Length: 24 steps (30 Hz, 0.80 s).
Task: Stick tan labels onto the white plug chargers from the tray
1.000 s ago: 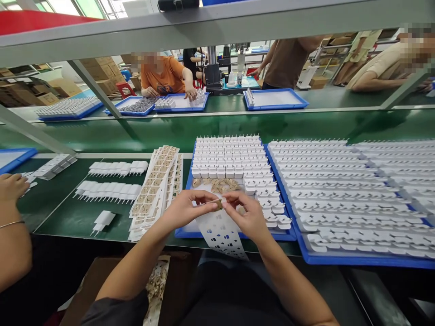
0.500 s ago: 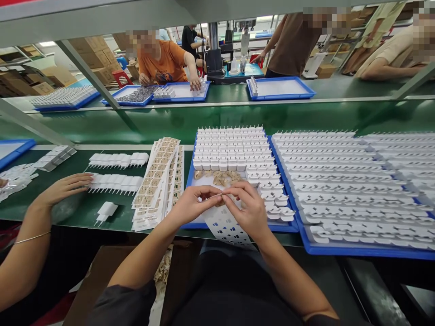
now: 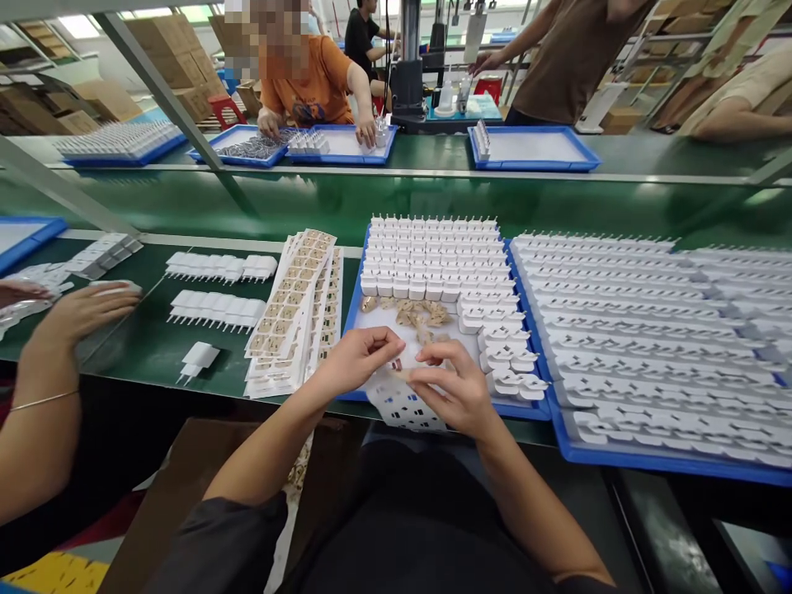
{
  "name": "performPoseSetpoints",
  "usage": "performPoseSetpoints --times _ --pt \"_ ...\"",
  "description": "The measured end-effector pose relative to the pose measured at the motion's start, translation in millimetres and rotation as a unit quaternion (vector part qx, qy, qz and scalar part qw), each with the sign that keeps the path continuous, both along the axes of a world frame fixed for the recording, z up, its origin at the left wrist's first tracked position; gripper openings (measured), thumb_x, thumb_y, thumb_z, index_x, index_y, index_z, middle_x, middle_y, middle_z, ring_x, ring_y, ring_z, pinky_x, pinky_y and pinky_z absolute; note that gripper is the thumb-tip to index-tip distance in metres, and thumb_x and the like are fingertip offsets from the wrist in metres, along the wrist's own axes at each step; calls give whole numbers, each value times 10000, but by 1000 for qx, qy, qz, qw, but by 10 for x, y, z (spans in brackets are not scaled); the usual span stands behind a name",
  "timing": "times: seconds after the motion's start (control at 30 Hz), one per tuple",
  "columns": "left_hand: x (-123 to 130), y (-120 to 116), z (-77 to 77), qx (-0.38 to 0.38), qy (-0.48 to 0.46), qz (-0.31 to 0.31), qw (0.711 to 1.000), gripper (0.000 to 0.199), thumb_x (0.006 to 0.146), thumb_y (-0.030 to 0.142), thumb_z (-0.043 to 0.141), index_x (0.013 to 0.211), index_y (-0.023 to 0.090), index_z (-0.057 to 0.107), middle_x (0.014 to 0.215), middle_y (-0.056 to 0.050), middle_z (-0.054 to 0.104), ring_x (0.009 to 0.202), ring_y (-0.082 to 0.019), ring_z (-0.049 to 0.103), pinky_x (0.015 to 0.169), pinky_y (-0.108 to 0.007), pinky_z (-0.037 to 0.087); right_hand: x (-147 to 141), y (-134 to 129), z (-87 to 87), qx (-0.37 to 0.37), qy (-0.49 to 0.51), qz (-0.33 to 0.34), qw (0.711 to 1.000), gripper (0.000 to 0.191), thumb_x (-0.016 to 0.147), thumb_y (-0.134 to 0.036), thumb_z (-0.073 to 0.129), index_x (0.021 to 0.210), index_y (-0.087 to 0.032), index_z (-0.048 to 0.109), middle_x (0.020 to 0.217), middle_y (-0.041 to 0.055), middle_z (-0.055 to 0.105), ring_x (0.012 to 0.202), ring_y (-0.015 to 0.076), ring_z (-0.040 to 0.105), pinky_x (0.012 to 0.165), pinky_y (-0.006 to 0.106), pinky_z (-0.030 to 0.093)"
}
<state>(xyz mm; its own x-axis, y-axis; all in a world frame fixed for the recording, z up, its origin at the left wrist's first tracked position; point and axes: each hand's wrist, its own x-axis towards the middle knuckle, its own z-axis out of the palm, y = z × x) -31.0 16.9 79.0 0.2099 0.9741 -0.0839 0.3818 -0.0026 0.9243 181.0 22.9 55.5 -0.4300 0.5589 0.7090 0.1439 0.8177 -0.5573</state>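
My left hand (image 3: 365, 359) is closed in a pinch over the front of a blue-rimmed tray (image 3: 350, 318); what lies at its fingertips is too small to name. Just beside it, my right hand (image 3: 454, 388) pinches a small tan piece (image 3: 401, 375) between thumb and fingers. Below both hands a white sheet with cut-out holes (image 3: 408, 408) droops over the tray's front edge. Loose tan pieces (image 3: 421, 313) lie in the tray behind my fingers. Rows of white plug housings (image 3: 433, 256) with pins up fill its back and right side.
Left of the tray is a stack of tan label sheets (image 3: 290, 305). White plug adapters (image 3: 216, 309) lie on the green bench, near a co-worker's hand (image 3: 92, 309) holding a white piece. On the right stands another full tray (image 3: 649, 355). A person in orange (image 3: 315, 78) works opposite.
My hands have moved apart slightly, the right with the tan piece. The white sheet has shifted. At the left, the co-worker's hand has drawn back from the row of adapters with a white piece.
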Motion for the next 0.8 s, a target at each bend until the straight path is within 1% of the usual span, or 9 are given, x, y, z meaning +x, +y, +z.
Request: performPoseSetpoints --times 0.1,0.2,0.3,0.37,0.5,0.6,0.67,0.73,0.8 --pt "-299 -17 -108 46 14 131 990 360 887 529 573 785 188 623 638 24 593 574 -119 517 555 -220 397 120 -53 -9 -113 58 94 987 41 910 -257 660 882 -270 687 946 48 641 853 206 632 756 386 557" --pt "-927 -287 -348 80 9 316 945 364 858 558 566 815 200 612 608 31 529 551 -123 470 521 -220 381 230 -46 -184 -176 80 50 980 79 902 -190 652 913 -263 681 937 55 633 889 221 630 784 398 544" --pt "-1649 -976 -723 35 38 474 879 429 823 604 568 836 183 645 644 7 576 586 -140 520 542 -233 423 263 6 -427 -194 58 19 979 142 885 -125 649 934 -253 684 904 55 645 879 220 633 767 380 536" --pt "-1996 -1579 -1005 -35 71 579 812 483 788 625 589 893 162 679 648 -4 612 596 -159 561 551 -250 456 251 30 -540 -203 47 19 978 135 881 -124 655 930 -247 683 870 49 655 857 220 639 765 382 535" --pt "-2218 -2670 -1536 -140 137 711 675 400 839 502 642 939 116 668 776 -42 672 757 -205 638 678 -309 527 208 24 -580 -202 26 8 979 95 864 -150 687 912 -232 689 864 50 673 845 224 648 773 395 531" --pt "-2108 -3196 -1860 -239 199 762 568 342 942 421 588 1089 115 638 1019 -75 678 927 -216 658 816 -387 561 185 9 -566 -196 7 8 980 94 857 -149 698 918 -221 693 871 49 678 836 215 650 762 381 522" --pt "-1978 -3389 -2028 -304 235 754 532 347 957 391 591 1198 142 605 1176 -90 644 1025 -222 650 881 -428 566 180 -3 -574 -198 2 6 980 107 854 -136 702 925 -215 691 874 47 678 838 210 650 774 379 517" --pt "-1838 -3452 -2153 -361 270 713 537 372 953 379 605 1251 157 585 1249 -102 618 1079 -236 638 902 -443 568 184 -25 -574 -192 1 -3 981 120 853 -121 700 931 -212 689 875 46 678 839 206 649 785 376 513" --pt "-1713 -3388 -2238 -400 308 635 585 382 948 378 615 1260 162 582 1260 -105 617 1095 -237 637 914 -448 563 197 -61 -542 -178 -6 -11 984 134 859 -104 692 938 -213 685 873 42 677 837 199 646 786 363 512"
